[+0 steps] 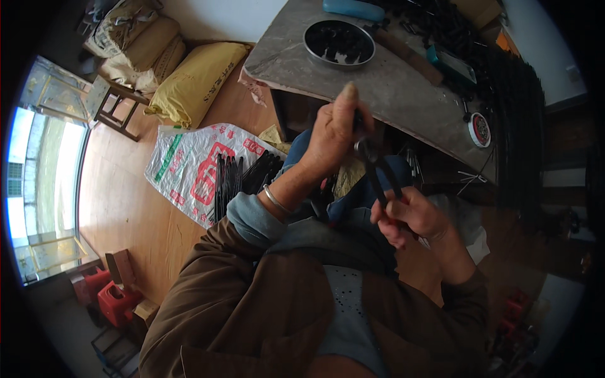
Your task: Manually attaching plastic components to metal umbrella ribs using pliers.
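pliers (364, 150) | right fingers (393, 234) wrapped round them | left fingers (324, 118) bent, cannot tell if gripping

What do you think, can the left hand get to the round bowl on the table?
Probably yes: the left hand is by the edge of the table, with only bare tabletop showing toward the bowl. It seems to grip something dark, so it may need to let go first.
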Available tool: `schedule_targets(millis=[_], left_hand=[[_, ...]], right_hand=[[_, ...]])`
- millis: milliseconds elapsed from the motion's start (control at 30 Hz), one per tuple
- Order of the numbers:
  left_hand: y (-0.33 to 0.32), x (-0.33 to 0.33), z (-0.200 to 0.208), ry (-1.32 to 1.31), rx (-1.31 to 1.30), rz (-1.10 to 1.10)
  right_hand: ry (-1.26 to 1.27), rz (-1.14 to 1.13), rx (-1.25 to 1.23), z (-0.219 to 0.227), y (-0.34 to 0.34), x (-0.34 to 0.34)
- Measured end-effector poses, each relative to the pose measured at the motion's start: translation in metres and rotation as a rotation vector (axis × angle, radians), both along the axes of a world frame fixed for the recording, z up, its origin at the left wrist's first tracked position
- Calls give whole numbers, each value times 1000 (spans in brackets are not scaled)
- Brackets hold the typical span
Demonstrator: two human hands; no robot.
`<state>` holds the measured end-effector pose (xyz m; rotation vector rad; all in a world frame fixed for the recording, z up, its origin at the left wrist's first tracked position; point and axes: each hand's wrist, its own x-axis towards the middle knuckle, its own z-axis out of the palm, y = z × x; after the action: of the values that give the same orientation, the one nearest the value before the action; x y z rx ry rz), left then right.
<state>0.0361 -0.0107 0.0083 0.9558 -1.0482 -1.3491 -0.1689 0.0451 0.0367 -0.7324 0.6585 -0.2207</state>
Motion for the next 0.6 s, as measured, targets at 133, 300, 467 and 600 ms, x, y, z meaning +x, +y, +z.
schedule_targets(millis=[133,300,467,600], left_hand=[[-5,-2,-5,57,85,-3],[-1,-2,-2,122,115,-25],[-2,-15,1,110,120,-42],[-3,-14,0,140,140,-45]], right_hand=[[719,-193,-1500,-5,-14,-31],[1428,-682,-1636,-12,-78,-111],[1777,-579,-1184,7,-136,-175],[1773,-500,-1143,4,-158,-180]])
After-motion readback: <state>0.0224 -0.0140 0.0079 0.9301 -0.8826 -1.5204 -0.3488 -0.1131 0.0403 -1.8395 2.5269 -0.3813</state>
